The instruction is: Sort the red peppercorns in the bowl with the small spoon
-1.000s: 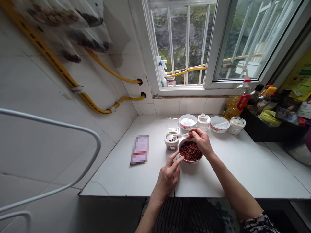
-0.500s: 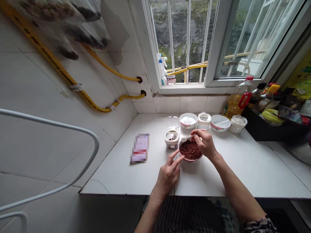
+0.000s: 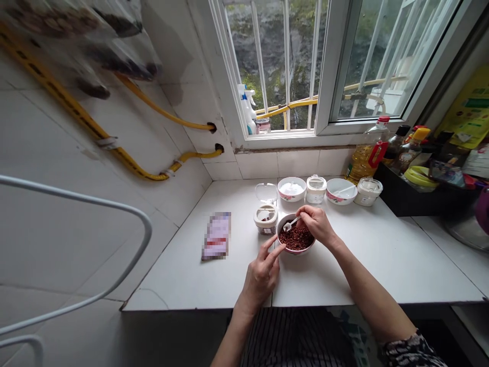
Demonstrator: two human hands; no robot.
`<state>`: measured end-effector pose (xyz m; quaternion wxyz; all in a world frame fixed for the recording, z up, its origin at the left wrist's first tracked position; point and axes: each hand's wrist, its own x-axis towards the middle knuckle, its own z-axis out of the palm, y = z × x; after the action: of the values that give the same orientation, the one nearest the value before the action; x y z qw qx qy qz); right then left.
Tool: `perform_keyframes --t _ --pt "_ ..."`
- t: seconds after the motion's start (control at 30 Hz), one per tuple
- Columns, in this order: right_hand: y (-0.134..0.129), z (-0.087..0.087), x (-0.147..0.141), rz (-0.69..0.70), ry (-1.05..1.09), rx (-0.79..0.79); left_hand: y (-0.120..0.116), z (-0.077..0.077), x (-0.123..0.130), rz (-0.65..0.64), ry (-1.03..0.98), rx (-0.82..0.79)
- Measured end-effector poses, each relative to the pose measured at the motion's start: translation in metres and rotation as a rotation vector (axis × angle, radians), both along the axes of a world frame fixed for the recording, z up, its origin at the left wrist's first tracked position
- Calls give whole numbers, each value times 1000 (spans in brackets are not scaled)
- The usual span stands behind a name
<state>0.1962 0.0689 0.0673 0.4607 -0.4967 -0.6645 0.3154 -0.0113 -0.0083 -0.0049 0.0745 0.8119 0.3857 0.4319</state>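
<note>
A bowl (image 3: pixel 280 221) with a pink lower rim stands on the counter, filled with small dark red-brown dried grains that look like peppercorns (image 3: pixel 298 239). My left hand (image 3: pixel 262 272) rests its fingertips on the bowl's near left edge, holding it there. Pinched in my right hand (image 3: pixel 315 224) is a small white spoon (image 3: pixel 288 226), its tip low over the grains inside the bowl. Just left of the bowl stands a seasoning jar (image 3: pixel 265 220), its clear lid (image 3: pixel 266 192) flipped up and a few dark grains inside.
Behind are a bowl of white powder (image 3: pixel 291 196), a lidded jar (image 3: pixel 316 189), a bowl with a white spoon (image 3: pixel 341 199) and another jar (image 3: pixel 368 191). An oil bottle (image 3: pixel 364 158) and a black box (image 3: pixel 405 196) of bottles stand right. A packet (image 3: pixel 216 237) lies left.
The spoon has tilted downward, its tip moving lower and slightly left toward the grains. My left hand keeps its place on the bowl. The whole view has shifted slightly.
</note>
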Motion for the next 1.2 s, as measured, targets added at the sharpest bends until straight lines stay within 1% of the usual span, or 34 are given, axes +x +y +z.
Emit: perform_keyframes --t 0.2,0.4,0.5,0.7,0.8,0.93,1.0,1.07,1.13,1.2 --pt "0 2 2 14 68 -61 0 -1 0 2 -3 11" --pt "2 -1 1 26 189 -167 0 2 1 -6 -4 7" --pt "2 0 2 45 213 -166 0 1 1 -3 -2 -2" --pt "-1 3 2 86 156 -84 0 0 1 -7 -1 -3" --pt "1 2 3 78 190 -128 0 0 1 -8 3 -2" --pt "5 2 2 67 330 -208 0 0 1 -5 -9 8" --pt "6 4 -2 55 380 -178 0 1 1 -1 -9 15" --pt "5 5 -10 37 386 -98 0 1 1 2 3 20" --pt "3 5 -19 28 325 7 0 2 1 3 11 19" --pt "1 3 -28 37 169 138 0 2 1 0 12 11"
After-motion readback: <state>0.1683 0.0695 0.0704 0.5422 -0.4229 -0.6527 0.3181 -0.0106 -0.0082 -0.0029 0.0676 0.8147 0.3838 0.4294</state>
